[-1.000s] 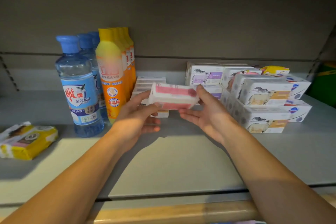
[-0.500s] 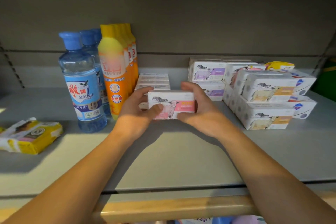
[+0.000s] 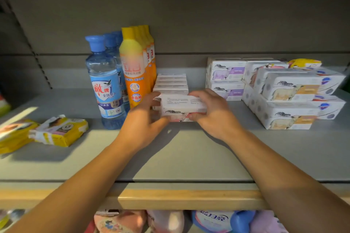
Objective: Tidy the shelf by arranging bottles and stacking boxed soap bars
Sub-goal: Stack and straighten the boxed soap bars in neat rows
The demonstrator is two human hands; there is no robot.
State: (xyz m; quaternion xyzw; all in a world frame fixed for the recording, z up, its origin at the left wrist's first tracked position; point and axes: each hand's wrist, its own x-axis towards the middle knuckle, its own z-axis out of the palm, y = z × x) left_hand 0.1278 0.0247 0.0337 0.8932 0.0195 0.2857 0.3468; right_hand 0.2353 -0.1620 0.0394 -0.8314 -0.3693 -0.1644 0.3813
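My left hand (image 3: 141,121) and right hand (image 3: 212,111) grip the pink soap box (image 3: 182,107) between curled fingers, ends pinched.

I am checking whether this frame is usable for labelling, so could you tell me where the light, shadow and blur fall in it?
Head view: a bright patch lights the grey metal shelf at the left front, the rear stays dim; both hands cast dark shadows forward; the front orange dish-soap bottle looks smeared, its label unreadable; the shelf edge bows from wide-angle distortion; the left hand and right hand hold a sharp white pink-printed soap box.
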